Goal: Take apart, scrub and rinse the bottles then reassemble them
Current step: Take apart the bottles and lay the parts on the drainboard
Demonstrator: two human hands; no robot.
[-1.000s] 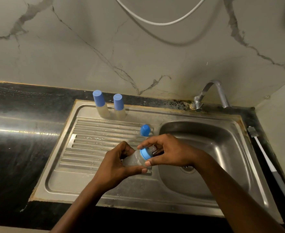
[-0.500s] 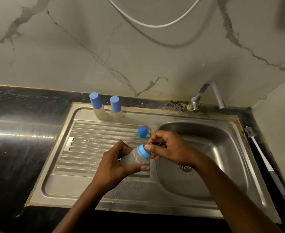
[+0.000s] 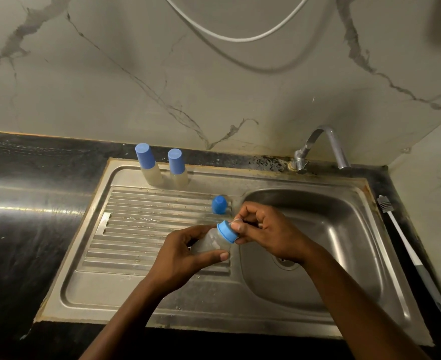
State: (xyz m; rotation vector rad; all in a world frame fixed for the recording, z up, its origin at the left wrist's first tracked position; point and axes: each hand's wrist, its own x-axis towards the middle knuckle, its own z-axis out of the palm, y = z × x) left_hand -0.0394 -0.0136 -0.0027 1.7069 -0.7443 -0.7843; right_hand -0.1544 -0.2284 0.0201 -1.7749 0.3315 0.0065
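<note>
Translucent plastic bottle (image 3: 210,242), small and cloudy with a blue plastic ring (image 3: 226,231) round its neck, was held tilted above the ribbed drainboard, just beside the basin. The left hand (image 3: 185,258) was wrapped round its body, and the right hand (image 3: 263,235) pinched the ring end with curled fingers. Beyond them a loose blue cap (image 3: 219,204) stood on the stainless steel sink (image 3: 110,294), and two blue-capped bottles (image 3: 149,165) stood at its back rim. Farther off were a curved metal tap (image 3: 318,144), a white-handled brush (image 3: 406,250) on the black counter (image 3: 19,229), and a veined marble wall (image 3: 110,87).
</note>
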